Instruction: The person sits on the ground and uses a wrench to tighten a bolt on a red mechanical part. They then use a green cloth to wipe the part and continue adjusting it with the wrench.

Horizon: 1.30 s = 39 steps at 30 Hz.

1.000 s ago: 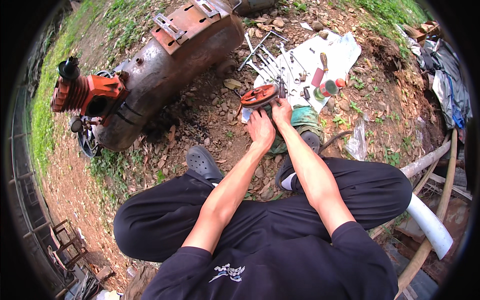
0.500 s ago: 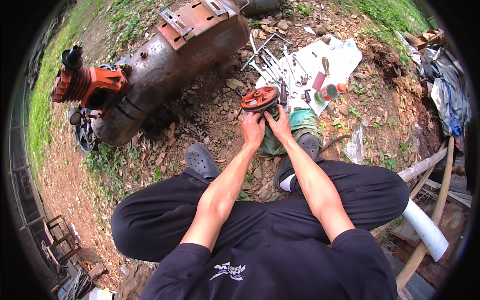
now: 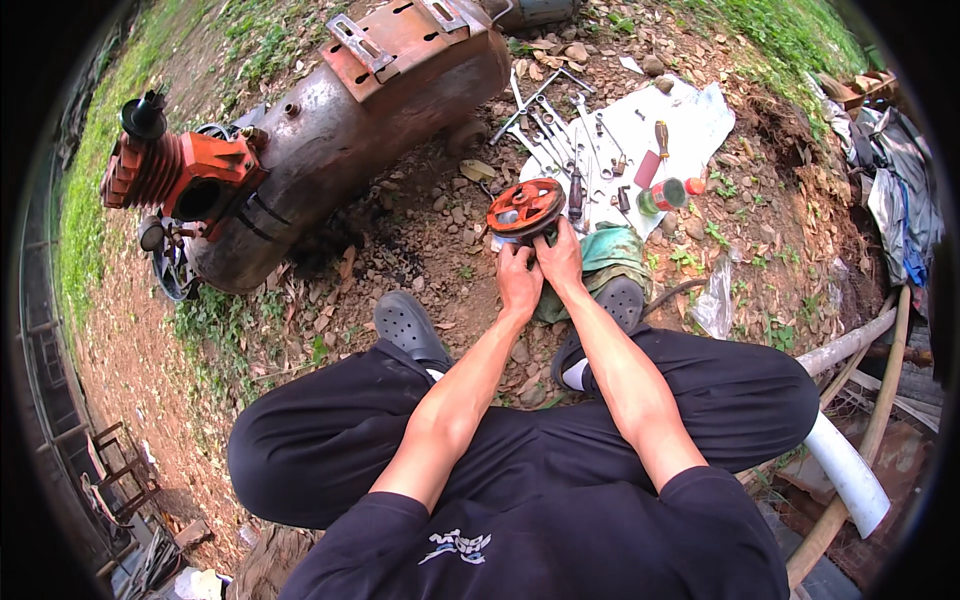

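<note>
While both hands work mid-frame, the orange wheel (image 3: pixel 525 207) sits just above center, tilted, face up. Left hand (image 3: pixel 520 283) is curled, gripping it from below at the near side; right hand (image 3: pixel 564 258) grips beside it, also under the rim. Exact finger placement underneath is hidden.

Site is outdoors: bare brown dirt (image 3: pixel 400 255) with stones and dry leaves, grass (image 3: pixel 750 35) at upper right and along the left. White sheet (image 3: pixel 705 112) lies on the dirt at upper center-right, carrying wrenches (image 3: pixel 553 125), a yellow-handled screwdriver (image 3: pixel 661 140) and a green bottle (image 3: pixel 662 196). Green cloth (image 3: pixel 610 252) is bunched just right of the hands, near a grey shoe (image 3: pixel 622 300).

Rusty tank (image 3: pixel 350 135) lies across upper left, orange pump (image 3: pixel 205 175) at its lower-left end. Right edge: grey tarp (image 3: pixel 885 190), wooden poles (image 3: pixel 892 360), white pipe (image 3: pixel 845 470) below. Clear plastic bag (image 3: pixel 714 300) lies on the dirt, right of center.
</note>
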Each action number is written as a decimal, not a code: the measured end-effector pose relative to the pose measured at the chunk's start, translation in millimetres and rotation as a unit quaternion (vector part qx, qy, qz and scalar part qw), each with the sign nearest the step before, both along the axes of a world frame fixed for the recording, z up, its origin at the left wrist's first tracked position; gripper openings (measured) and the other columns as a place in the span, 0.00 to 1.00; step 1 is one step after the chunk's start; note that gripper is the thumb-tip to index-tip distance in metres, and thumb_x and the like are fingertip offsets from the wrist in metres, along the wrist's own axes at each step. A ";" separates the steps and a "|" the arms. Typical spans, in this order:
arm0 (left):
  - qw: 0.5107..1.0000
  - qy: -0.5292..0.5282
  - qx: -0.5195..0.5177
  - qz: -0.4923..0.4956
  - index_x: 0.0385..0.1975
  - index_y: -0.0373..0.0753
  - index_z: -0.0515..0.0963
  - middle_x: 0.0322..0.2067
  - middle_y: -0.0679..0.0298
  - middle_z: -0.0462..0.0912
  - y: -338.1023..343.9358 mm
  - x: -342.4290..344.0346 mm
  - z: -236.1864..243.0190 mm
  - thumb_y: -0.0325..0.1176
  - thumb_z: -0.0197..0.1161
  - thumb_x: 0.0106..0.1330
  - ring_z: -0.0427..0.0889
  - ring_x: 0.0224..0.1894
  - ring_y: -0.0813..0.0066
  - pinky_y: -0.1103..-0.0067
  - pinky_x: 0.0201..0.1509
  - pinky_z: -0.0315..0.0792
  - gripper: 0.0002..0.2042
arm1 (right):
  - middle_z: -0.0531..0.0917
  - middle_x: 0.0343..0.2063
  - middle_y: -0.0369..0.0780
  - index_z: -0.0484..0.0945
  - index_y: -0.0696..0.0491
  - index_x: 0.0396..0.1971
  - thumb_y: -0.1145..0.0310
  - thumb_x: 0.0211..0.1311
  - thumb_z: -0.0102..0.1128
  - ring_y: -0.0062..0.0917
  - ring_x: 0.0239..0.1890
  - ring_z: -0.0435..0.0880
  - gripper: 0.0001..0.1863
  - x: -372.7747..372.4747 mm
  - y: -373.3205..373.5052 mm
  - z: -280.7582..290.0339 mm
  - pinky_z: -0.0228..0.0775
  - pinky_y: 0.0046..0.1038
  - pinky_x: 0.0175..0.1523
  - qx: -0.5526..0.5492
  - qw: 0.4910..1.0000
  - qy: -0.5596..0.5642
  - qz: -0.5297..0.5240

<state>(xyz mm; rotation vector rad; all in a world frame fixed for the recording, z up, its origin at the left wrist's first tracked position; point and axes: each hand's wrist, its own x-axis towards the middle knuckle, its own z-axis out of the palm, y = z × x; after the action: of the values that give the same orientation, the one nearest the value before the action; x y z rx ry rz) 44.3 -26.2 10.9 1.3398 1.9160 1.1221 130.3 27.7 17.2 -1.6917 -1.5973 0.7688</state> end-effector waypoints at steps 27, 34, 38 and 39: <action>0.972 -0.125 -0.054 0.190 0.40 0.34 0.77 0.38 0.53 0.82 11.9 10.9 19.2 0.39 0.59 0.67 0.82 0.39 0.60 0.66 0.47 0.73 0.13 | 0.69 0.57 0.57 0.60 0.65 0.63 0.55 0.59 0.62 0.51 0.60 0.68 0.39 11.5 -5.3 4.0 0.62 0.42 0.65 -0.027 0.994 -0.007 -0.110; 0.985 -0.128 -0.092 0.066 0.53 0.37 0.78 0.50 0.51 0.81 22.2 3.6 21.3 0.34 0.53 0.67 0.79 0.54 0.57 0.68 0.58 0.71 0.17 | 0.79 0.46 0.52 0.66 0.60 0.54 0.62 0.50 0.67 0.39 0.49 0.79 0.33 16.5 7.5 -16.1 0.69 0.36 0.55 -0.055 0.992 0.081 -0.081; 0.991 -0.074 -0.087 0.064 0.53 0.39 0.79 0.49 0.52 0.81 19.6 0.0 23.8 0.35 0.55 0.66 0.80 0.52 0.55 0.68 0.57 0.71 0.17 | 0.81 0.48 0.50 0.72 0.60 0.52 0.63 0.53 0.66 0.36 0.50 0.80 0.28 14.6 9.4 -7.5 0.68 0.33 0.56 -0.102 0.975 0.176 -0.087; 0.992 -0.059 -0.088 0.062 0.53 0.39 0.79 0.49 0.52 0.81 19.5 -1.6 24.1 0.35 0.55 0.66 0.80 0.52 0.55 0.67 0.57 0.71 0.17 | 0.81 0.48 0.49 0.73 0.61 0.52 0.64 0.54 0.65 0.34 0.50 0.80 0.27 13.9 9.9 -6.7 0.68 0.32 0.56 -0.096 0.970 0.197 -0.102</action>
<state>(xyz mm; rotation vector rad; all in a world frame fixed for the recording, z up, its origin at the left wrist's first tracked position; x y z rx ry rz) 42.7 -6.8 35.0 1.0502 1.9824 1.0395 144.2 37.6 10.5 -1.6740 -1.0897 1.1001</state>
